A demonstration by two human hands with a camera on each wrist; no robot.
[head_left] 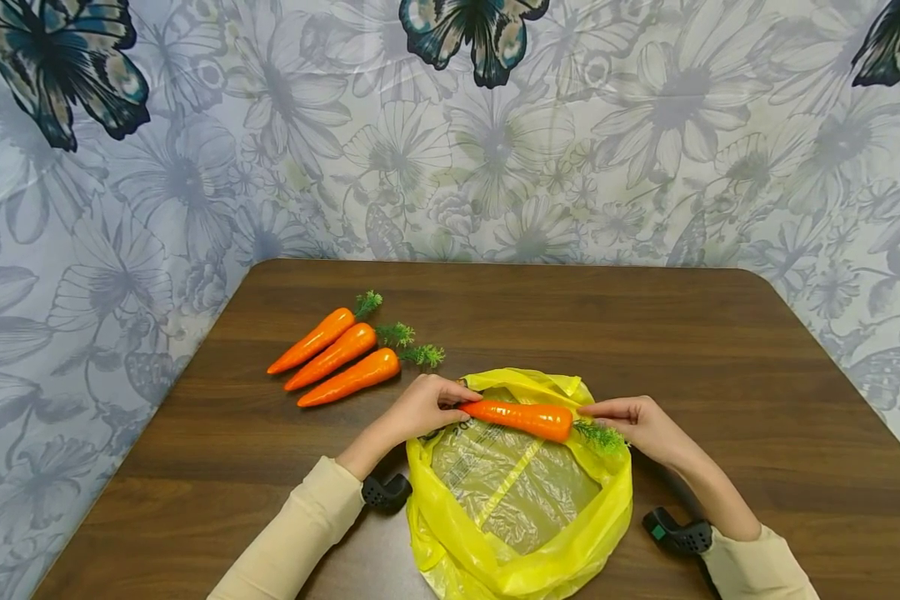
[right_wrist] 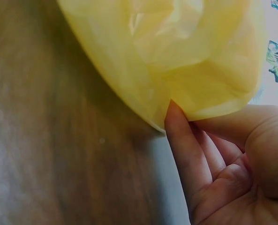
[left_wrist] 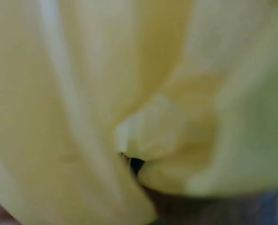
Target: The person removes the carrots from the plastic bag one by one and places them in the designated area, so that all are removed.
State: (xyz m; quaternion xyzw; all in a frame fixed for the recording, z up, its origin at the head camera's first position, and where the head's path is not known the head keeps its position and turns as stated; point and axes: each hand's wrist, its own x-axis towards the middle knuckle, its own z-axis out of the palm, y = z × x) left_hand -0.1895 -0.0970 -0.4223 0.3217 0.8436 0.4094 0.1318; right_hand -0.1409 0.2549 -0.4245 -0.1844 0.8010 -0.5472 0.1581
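Observation:
A yellow plastic bag (head_left: 450, 533) stands wide at the mouth on the table. Across its opening lies an orange carrot (head_left: 525, 417), greens to the right. My left hand (head_left: 423, 406) pinches its pointed tip between thumb and fingers, at the bag's left rim. At the right rim, beside the greens (head_left: 600, 436), is my right hand (head_left: 648, 425). In the right wrist view, that hand (right_wrist: 223, 164) pinches the edge of the bag (right_wrist: 209, 70), one finger outside and another going behind the plastic. Yellow plastic (left_wrist: 82, 93) fills most of the left wrist view, hiding the left hand.
Three more carrots (head_left: 348, 379) with green tops lie side by side left of the bag, behind the left hand. The brown wooden table (head_left: 645, 325) reaches back to a flowered wall (head_left: 450, 175) decorated with butterflies (head_left: 480, 37).

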